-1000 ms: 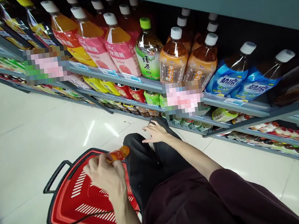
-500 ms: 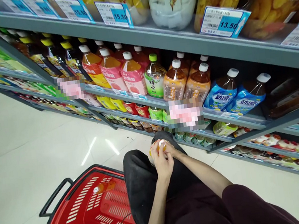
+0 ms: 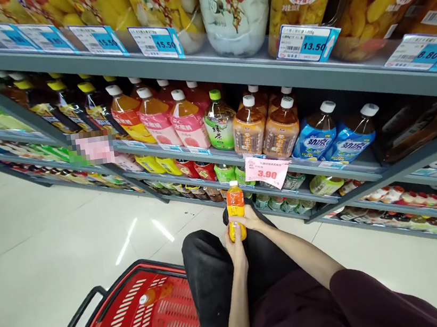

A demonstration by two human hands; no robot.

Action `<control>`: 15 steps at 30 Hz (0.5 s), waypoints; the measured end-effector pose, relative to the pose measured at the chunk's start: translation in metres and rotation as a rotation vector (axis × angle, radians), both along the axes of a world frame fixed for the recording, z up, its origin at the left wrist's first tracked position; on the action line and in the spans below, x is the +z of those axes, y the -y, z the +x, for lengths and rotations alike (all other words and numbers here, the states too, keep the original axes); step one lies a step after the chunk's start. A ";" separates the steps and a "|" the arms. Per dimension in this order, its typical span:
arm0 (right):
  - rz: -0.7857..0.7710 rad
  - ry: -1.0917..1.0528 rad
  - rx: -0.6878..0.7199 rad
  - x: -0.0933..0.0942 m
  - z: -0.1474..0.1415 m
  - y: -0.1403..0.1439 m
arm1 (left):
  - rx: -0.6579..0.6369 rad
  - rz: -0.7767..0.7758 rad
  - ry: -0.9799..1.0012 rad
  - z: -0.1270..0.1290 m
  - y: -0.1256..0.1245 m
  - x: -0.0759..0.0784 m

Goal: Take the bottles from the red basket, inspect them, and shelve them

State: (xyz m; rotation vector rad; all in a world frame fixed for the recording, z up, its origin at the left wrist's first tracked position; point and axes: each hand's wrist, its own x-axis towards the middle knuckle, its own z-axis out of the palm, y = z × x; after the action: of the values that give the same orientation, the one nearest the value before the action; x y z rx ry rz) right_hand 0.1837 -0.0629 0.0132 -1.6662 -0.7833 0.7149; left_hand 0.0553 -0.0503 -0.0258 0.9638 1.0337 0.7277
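Between both hands, in front of my knees, is an orange and yellow drink bottle (image 3: 235, 202) with a white cap, its label facing me. My left hand (image 3: 235, 242) grips its lower end, thumb on the front. Around its right side, near the middle, my right hand (image 3: 251, 219) is closed on it too. To my left stands a red shopping basket (image 3: 157, 311), with another orange drink bottle (image 3: 149, 297) lying inside it.
Ahead is a shelf rack with large drink bottles, among them a green tea bottle (image 3: 220, 120) and a blue-labelled bottle (image 3: 314, 132). Fruit jars (image 3: 236, 11) fill the upper shelf. A pink price tag (image 3: 267, 171) hangs at the shelf edge. The basket's black handle (image 3: 78, 321) sticks out leftward.
The bottle has turned from cap-toward-me to showing its full front label. My left hand has shifted down from the cap to its lower end. The view has tilted slightly upward.
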 end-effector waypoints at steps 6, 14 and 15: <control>0.054 -0.054 -0.077 -0.004 -0.001 0.000 | -0.034 -0.057 0.030 0.003 0.004 0.017; 0.163 -0.167 -0.099 -0.018 -0.002 -0.002 | 0.048 -0.207 0.150 0.008 0.006 0.021; 0.176 -0.178 -0.091 -0.019 -0.001 -0.003 | 0.062 -0.232 0.171 0.009 0.006 0.020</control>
State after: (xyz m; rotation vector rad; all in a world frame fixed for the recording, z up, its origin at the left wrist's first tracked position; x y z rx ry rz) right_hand 0.1823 -0.0600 -0.0060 -1.4482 -0.6219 0.6995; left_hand 0.0643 -0.0561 -0.0061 0.6608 0.9764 0.7106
